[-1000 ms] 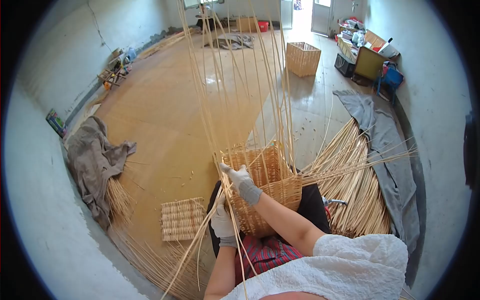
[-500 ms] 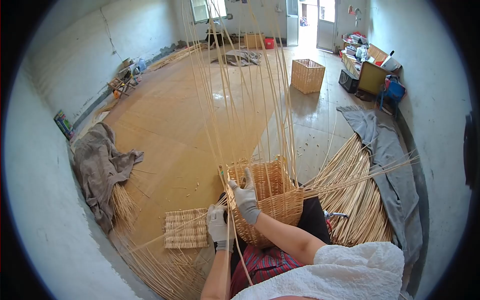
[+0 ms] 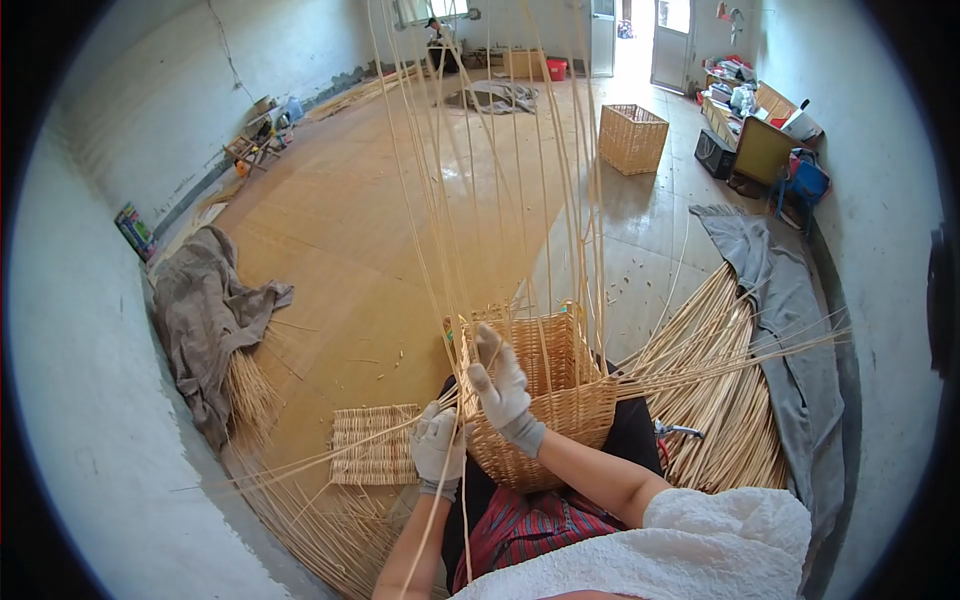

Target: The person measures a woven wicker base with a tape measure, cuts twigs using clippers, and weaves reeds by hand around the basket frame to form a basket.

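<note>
A square wicker basket (image 3: 560,425), partly woven, rests tilted on my lap, with long upright stakes (image 3: 545,230) rising from its rim. My left hand (image 3: 437,447), in a pale glove, is closed round thin wicker strands (image 3: 385,437) at the basket's left side; its fingertips are partly hidden. Also gloved, my right hand (image 3: 506,400) is at the left rim, with thumb and fingers apart beside the stakes. More loose strands (image 3: 725,362) stick out from the basket's right corner.
A flat woven panel (image 3: 372,450) lies at left. A bundle of wicker rods (image 3: 715,420), grey cloth (image 3: 800,370) and red-handled pruning shears (image 3: 675,432) are at right. Brown cloth (image 3: 205,320) covers rods at left. A finished basket (image 3: 632,140) stands further off. A person (image 3: 440,45) is at the back.
My right hand has lifted slightly and turned, its fingers moving apart at the rim. The strands below my left hand have swung. The whole view has shifted a little.
</note>
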